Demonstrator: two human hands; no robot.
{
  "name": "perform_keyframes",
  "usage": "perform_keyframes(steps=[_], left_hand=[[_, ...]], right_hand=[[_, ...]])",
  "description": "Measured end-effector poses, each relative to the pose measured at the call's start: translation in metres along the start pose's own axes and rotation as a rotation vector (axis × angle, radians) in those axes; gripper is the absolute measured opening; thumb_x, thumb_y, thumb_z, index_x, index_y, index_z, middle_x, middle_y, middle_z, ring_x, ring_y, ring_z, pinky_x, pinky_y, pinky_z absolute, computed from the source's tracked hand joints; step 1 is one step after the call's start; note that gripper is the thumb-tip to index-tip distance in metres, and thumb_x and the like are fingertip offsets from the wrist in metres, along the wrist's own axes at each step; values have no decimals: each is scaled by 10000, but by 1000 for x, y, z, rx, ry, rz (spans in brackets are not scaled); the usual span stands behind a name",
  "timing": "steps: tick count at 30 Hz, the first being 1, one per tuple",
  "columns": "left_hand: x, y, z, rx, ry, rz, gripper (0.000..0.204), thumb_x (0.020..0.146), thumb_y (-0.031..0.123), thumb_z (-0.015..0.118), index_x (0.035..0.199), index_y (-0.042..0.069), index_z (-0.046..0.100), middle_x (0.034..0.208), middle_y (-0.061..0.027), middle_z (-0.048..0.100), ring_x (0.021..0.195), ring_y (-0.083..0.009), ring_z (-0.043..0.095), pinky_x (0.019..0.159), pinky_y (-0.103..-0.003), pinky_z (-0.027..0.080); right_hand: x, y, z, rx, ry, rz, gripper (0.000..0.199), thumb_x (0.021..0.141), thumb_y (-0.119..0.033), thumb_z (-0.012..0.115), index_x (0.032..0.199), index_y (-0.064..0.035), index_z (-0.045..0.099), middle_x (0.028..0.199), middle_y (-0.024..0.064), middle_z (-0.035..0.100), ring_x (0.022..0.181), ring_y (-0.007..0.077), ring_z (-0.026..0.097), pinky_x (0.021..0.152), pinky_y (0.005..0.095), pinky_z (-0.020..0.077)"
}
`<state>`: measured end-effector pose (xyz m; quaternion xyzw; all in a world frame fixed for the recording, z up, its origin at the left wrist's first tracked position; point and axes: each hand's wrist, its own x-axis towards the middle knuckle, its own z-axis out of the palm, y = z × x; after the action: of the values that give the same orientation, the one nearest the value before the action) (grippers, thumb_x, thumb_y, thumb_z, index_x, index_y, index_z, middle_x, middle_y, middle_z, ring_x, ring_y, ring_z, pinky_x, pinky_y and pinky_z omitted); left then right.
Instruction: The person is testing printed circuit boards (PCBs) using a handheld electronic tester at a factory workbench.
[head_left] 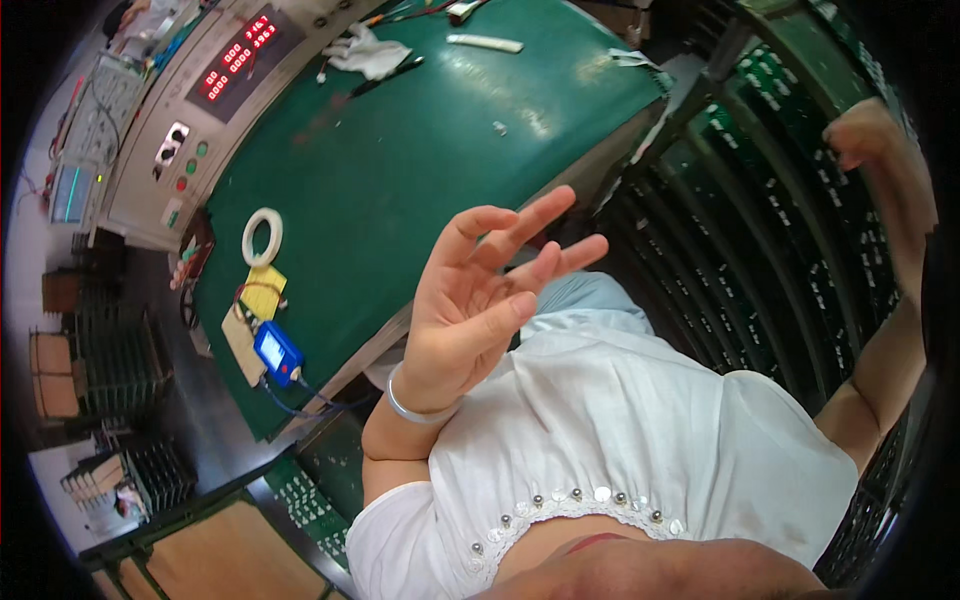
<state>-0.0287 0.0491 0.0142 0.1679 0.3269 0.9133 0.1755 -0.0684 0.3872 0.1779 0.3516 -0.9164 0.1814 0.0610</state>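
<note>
My left hand [475,300] is raised in front of my white blouse, palm up. Its fingers are spread and nothing lies in them; a silver bangle circles the wrist. Far to the right, my right hand [865,135] is lifted beside a rack [735,200] filled with green circuit boards [700,255]. That hand is bent at the wrist and blurred, so its fingers are hard to make out and I see no object in it. The left hand is nearest to the edge of the green-topped table [370,210] and touches nothing.
On the table are a white tape roll [262,237], a blue meter [278,353] with cables, a yellow paper [262,292], white gloves [368,52], a black pen-like tool [387,77] and a pale strip-shaped tool [485,43]. An instrument panel [205,120] with red digits stands at the left.
</note>
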Motion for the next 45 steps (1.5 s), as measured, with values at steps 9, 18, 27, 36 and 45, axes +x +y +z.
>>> perform_keyframes(steps=[9,18,27,36,45], left_hand=[[-47,19,3,63,220,50,482,821,-134,504,1222,125,437,1405,-328,278,1132,-401,534,963,-407,464],[-55,24,1,194,261,123,361,888,-105,430,1179,88,338,1430,-294,254,1073,-402,577,940,-337,474],[-40,19,12,267,500,159,351,856,-55,522,1133,127,403,1382,-357,288,843,-334,661,751,-322,556],[-38,19,4,236,412,171,335,859,-76,487,1121,113,404,1399,-352,256,988,-390,621,860,-353,536],[-41,19,-5,261,245,196,415,850,-103,473,1190,99,349,1402,-301,297,1239,-395,436,983,-369,464]], right_hand=[[52,-41,177,632,-103,-251,186,807,-127,613,926,15,612,795,121,564,690,241,558,610,298,433],[90,-84,241,1287,46,-250,315,732,-155,563,985,27,609,806,94,578,680,171,535,627,261,432],[92,-82,250,1357,10,-241,570,738,-476,695,972,31,585,893,76,562,679,127,514,580,230,397],[96,-84,252,1224,124,-241,405,635,-160,747,945,42,581,847,75,558,676,125,490,584,239,371],[95,-88,259,1340,129,-217,406,651,-55,722,1000,43,539,859,80,549,703,137,472,608,249,360]])
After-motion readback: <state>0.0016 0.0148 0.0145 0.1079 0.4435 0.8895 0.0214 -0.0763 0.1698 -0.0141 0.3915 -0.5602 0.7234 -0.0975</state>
